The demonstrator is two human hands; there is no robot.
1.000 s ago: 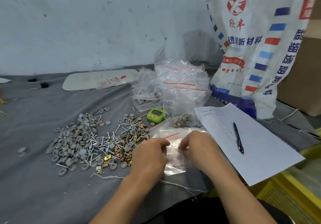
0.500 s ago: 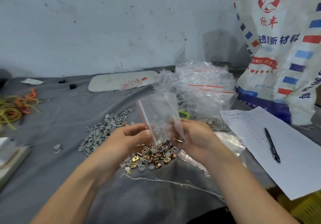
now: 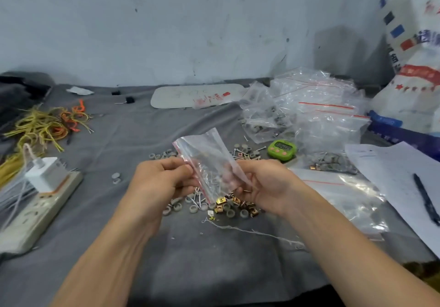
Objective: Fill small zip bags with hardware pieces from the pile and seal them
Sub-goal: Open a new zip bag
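Fingers (image 3: pixel 184 170) of the left hand (image 3: pixel 162 180) pinch the red zip edge of a small clear zip bag (image 3: pixel 207 154), while the right hand (image 3: pixel 269 185) curls its fingers (image 3: pixel 246 189) round the bag's opposite side. The bag is held tilted in the air, just above the pile of hardware (image 3: pixel 226 208) on the grey-covered table (image 3: pixel 133 135). Whether the pieces seen through the plastic are inside the bag or behind it cannot be determined. At far left lies a tangle of yellow and orange rubber bands (image 3: pixel 40 125), with a white power strip (image 3: pixel 35 214) nearer, a charger (image 3: pixel 45 173) plugged into it. The pile holds grey rings, pale nails and brass-coloured clips, and a loose white string (image 3: pixel 250 230) trails just in front of it. A flat white panel (image 3: pixel 195 96) lies near the wall. Right of the hands sits a green timer (image 3: pixel 282 149), beside a heap of clear zip bags (image 3: pixel 316 114), several containing hardware. Further right is a printed sheet of paper (image 3: pixel 390 173) with a dark pen (image 3: pixel 426 199) on it. A large printed sack (image 3: pixel 419 68) stands at the far right.
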